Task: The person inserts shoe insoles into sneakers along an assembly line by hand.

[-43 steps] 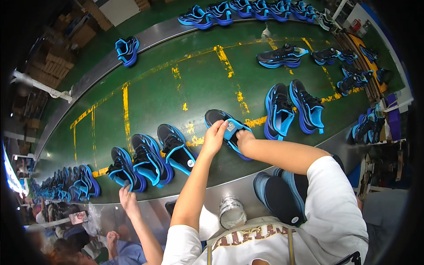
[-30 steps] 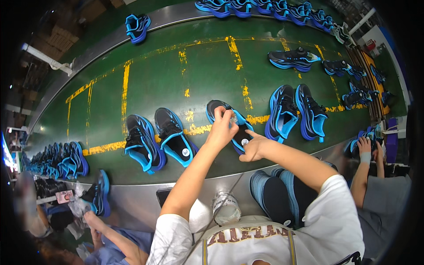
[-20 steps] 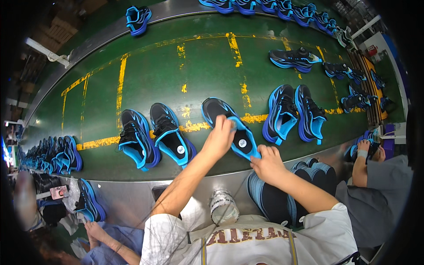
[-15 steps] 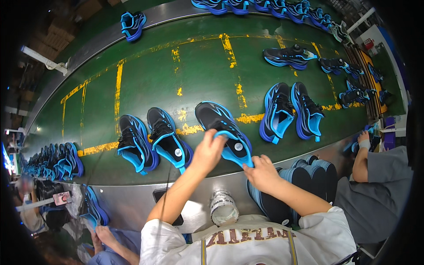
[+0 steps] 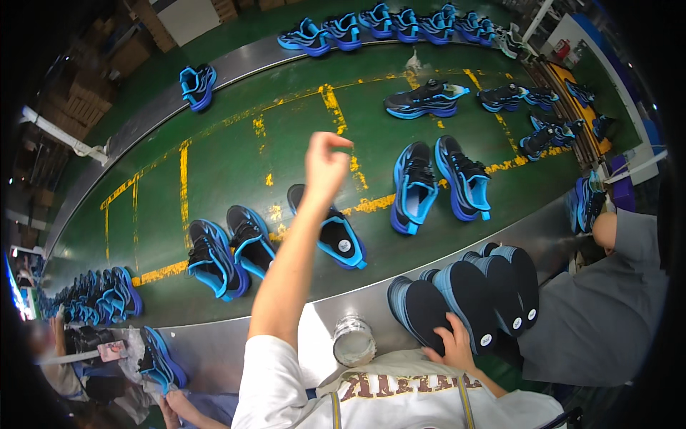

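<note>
My left hand (image 5: 329, 163) is raised over the green table with its fingers curled in, and nothing shows in it. Its forearm crosses in front of a black and blue sports shoe (image 5: 344, 245), hiding part of it. A round white label shows inside that shoe. At the table's near edge, my right hand (image 5: 451, 344) rests with fingers apart against a stack of black insoles (image 5: 421, 304) with blue edges. To the left of my forearm stand two more such shoes (image 5: 214, 261); another pair (image 5: 414, 186) stands to the right.
A glass jar (image 5: 354, 341) stands on the metal edge before me. More insole stacks (image 5: 514, 282) lie to its right. Shoes (image 5: 407, 25) line the far ledge, and others (image 5: 107, 293) crowd the left end. A co-worker in grey (image 5: 593, 314) sits at right; another person's arm (image 5: 186, 407) shows at lower left.
Both hands have let go of the middle shoe. My left hand has moved up and away over the table; my right hand has dropped to the insoles. The view has shifted.
</note>
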### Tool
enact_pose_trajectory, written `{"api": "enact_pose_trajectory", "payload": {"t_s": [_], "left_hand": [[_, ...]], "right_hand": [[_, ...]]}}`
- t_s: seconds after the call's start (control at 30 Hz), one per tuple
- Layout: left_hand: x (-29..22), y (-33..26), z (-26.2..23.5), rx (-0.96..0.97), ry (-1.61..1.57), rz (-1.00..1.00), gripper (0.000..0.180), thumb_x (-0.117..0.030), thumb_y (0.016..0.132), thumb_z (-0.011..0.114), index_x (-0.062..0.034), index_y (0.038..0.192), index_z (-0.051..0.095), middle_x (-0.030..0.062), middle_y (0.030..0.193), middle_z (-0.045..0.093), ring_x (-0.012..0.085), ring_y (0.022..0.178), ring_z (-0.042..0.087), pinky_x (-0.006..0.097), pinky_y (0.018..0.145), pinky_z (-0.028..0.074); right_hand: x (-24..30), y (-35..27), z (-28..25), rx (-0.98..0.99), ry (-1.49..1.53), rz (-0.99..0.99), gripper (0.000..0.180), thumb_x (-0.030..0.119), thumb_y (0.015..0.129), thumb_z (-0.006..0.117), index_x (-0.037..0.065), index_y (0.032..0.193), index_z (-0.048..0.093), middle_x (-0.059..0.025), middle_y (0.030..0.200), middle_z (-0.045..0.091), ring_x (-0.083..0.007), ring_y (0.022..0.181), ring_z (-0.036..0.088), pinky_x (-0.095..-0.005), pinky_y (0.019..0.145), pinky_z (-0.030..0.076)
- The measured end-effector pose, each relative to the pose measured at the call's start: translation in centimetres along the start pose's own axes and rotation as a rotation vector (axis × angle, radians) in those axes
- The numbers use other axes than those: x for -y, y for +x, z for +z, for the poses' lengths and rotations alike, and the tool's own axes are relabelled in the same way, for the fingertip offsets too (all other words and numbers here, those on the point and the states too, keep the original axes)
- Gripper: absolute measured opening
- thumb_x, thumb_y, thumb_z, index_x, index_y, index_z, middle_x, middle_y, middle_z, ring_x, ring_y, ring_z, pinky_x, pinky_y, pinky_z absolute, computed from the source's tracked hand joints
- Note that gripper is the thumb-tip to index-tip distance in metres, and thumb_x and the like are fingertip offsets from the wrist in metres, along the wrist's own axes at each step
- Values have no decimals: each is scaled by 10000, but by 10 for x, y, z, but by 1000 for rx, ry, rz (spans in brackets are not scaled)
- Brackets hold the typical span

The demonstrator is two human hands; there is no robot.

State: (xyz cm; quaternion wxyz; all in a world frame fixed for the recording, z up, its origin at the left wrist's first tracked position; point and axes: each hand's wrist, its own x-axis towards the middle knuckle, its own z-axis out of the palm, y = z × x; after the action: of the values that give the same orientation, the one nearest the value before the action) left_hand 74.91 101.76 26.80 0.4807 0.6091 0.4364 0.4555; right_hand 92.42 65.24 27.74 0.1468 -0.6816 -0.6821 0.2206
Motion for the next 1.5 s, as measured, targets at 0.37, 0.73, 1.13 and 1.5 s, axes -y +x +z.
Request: {"api": "enact_pose_trajectory", "payload": {"t_s": [0.37, 0.73, 1.13, 1.5], "left_hand": [[39, -14, 98, 322, 815, 279, 365, -209, 768, 519, -71, 1097, 446, 111, 891, 582, 280, 811, 552, 385, 689, 433], [32, -48, 45, 109, 674, -186, 440, -396, 812, 465, 40, 843, 511, 205, 689, 556, 315, 687, 555, 364, 597, 417], [34, -50, 42, 110, 373, -366, 450, -403, 823, 473, 35, 749, 542, 50, 530, 431, 102, 539, 391, 281, 489, 335], [48, -56, 43, 18, 270, -315, 437, -400, 806, 499, 29, 873, 550, 77, 642, 535, 118, 607, 458, 276, 547, 380]], "right_hand": [[-10, -13, -23, -39, 47, -45, 579, 282, 654, 683, 10, 1114, 460, -282, 1134, 387, -410, 966, 460, -402, 821, 403], [4, 165, -74, -314, 107, -398, 109, 89, 703, 575, -15, 735, 586, -203, 1012, 517, -288, 757, 496, -342, 699, 415], [-12, 237, 20, -12, -142, -228, 127, 54, 687, 489, -22, 693, 590, -141, 935, 552, -274, 846, 503, -345, 747, 436], [1, 239, 29, -107, -208, -249, 243, 188, 722, 545, 9, 885, 556, -222, 1074, 440, -337, 933, 480, -380, 781, 430]]}}
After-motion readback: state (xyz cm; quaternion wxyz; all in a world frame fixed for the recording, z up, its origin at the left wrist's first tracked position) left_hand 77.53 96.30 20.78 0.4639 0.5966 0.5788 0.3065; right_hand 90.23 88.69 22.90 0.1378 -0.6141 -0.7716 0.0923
